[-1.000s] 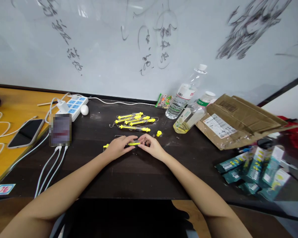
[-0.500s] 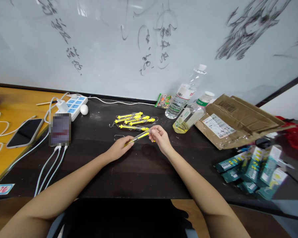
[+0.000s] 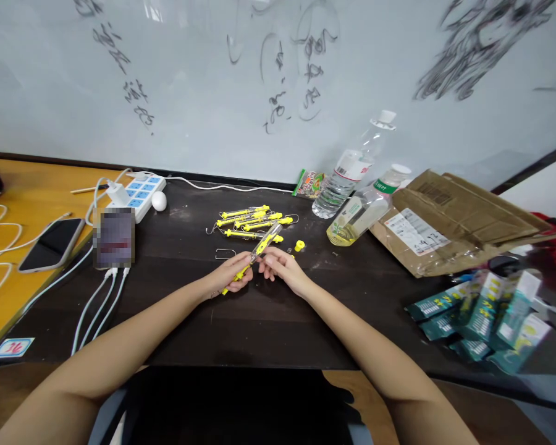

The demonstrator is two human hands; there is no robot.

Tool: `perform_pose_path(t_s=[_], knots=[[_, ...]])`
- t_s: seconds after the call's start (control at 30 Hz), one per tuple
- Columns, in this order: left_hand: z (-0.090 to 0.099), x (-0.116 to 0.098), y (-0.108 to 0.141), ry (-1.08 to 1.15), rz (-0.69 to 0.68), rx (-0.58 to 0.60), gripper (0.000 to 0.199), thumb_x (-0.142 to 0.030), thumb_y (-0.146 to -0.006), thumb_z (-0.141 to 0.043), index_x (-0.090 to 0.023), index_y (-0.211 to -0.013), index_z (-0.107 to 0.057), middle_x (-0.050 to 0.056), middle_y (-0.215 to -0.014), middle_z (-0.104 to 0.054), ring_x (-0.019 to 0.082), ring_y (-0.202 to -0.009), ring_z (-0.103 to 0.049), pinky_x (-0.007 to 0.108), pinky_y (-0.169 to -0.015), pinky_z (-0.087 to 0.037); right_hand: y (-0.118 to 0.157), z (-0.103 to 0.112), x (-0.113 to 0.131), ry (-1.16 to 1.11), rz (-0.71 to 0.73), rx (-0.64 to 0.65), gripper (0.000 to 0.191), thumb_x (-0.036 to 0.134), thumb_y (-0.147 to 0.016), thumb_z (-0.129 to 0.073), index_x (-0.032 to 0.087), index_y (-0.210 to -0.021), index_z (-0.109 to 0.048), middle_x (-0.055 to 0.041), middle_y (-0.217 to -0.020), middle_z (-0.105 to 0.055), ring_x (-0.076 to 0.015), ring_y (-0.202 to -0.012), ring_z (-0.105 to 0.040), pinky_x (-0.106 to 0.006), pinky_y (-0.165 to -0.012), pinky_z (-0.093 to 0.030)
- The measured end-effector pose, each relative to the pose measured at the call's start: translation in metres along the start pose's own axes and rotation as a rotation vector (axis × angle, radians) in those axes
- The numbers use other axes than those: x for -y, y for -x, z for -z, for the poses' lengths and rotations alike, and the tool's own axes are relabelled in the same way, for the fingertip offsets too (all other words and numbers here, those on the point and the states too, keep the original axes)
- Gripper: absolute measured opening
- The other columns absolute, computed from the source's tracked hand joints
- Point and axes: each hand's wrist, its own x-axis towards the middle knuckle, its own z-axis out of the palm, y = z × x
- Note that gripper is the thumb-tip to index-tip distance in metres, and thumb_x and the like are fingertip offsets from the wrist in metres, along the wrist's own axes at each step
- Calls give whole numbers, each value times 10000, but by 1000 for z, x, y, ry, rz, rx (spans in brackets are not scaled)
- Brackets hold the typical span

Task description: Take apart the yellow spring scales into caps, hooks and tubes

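Observation:
My left hand (image 3: 234,272) is closed around a clear tube with yellow parts (image 3: 262,243), which tilts up to the right. My right hand (image 3: 277,264) is beside the tube, its fingers curled close to it; whether they pinch something small cannot be made out. Behind the hands lie several yellow spring scales (image 3: 250,221) with wire hooks. A loose yellow cap (image 3: 299,245) rests on the dark table right of the tube, and a bent wire hook (image 3: 225,253) lies just behind my left hand.
Two bottles (image 3: 343,185) (image 3: 366,207) lean at the back right, near a cardboard package (image 3: 445,216) and several green boxes (image 3: 484,315). At left are a power strip (image 3: 143,194), a white ball (image 3: 159,201), a phone (image 3: 52,245) and cables.
The tube has turned from nearly level to a steeper tilt in my left hand. My right hand has come off its far end and moved down and left. The yellow cap now shows on the table.

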Motion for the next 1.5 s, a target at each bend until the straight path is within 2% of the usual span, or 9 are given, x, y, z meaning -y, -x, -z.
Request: perform_pose_path(t_s=[0.2, 0.4, 0.57, 0.83, 0.9, 1.0, 1.13, 1.3, 1.5], knots=[[-8, 2, 1, 6, 63, 38, 347, -500, -880, -494, -191, -1034, -461, -46, -637, -489, 27, -373, -334, 111, -317, -185, -1, 0, -1, 37, 39, -35, 340, 430, -788, -641, 146, -973, -629, 62, -530, -505, -50, -420, -405, -193, -421, -335], [-11, -1, -1, 150, 66, -170, 322, -293, -789, -552, -161, -1078, -495, 51, -890, -570, 111, -656, -546, 146, -392, -321, -1, -1, -3, 45, 20, -38, 323, 432, -757, -671, 144, -895, -622, 61, -516, -522, -48, -404, -412, -185, -399, -330], [-4, -7, 3, 210, 5, -34, 549, -42, -611, -547, -170, -1144, -525, 75, -1059, -570, 154, -906, -548, 209, -610, -452, -2, 3, -2, -65, -34, -117, 348, 461, -757, -662, 153, -908, -602, 28, -589, -601, -63, -436, -499, -178, -404, -390], [1, -10, 7, 56, -59, 74, 672, -91, -713, -674, -259, -1314, -424, 91, -1205, -541, 196, -1093, -541, 328, -857, -473, -4, 7, -3, -154, -52, -144, 362, 481, -742, -673, 160, -894, -606, 27, -575, -600, -68, -441, -517, -164, -387, -391], [3, -9, 6, -40, -70, 53, 640, -181, -757, -683, -245, -1325, -394, 104, -1170, -567, 198, -1031, -594, 327, -820, -498, -5, 8, -2, -170, -38, -161, 355, 482, -748, -668, 162, -889, -606, 32, -563, -587, -67, -436, -506, -167, -387, -381], [5, -7, 5, -231, 7, -31, 552, -379, -842, -603, -205, -1307, -362, 76, -909, -654, 159, -691, -664, 262, -587, -515, -5, 11, 1, -192, -7, -220, 343, 474, -753, -667, 165, -885, -603, 41, -546, -571, -61, -420, -477, -171, -387, -360], [3, -2, 3, -384, 77, -105, 432, -551, -887, -445, -158, -1063, -487, -78, -467, -456, 62, -306, -403, 143, -329, -290, -5, 12, 4, -212, 28, -253, 341, 475, -753, -668, 166, -879, -600, 44, -535, -558, -58, -406, -448, -180, -386, -338], [-7, -1, 2, -271, 49, -139, 473, -626, -869, -400, -167, -903, -508, -99, -496, -313, 30, -333, -222, 132, -310, -150, -3, 9, 4, -187, 12, -207, 353, 482, -753, -668, 172, -907, -594, 21, -580, -595, -72, -451, -486, -185, -407, -360], [-15, -3, 6, -125, 77, 41, 442, -601, -841, -484, -159, -826, -501, -102, -508, -259, 34, -372, -167, 144, -321, -139, -1, 2, 0, -162, -23, -105, 362, 488, -754, -666, 173, -914, -585, 14, -611, -604, -82, -477, -519, -187, -416, -391]])
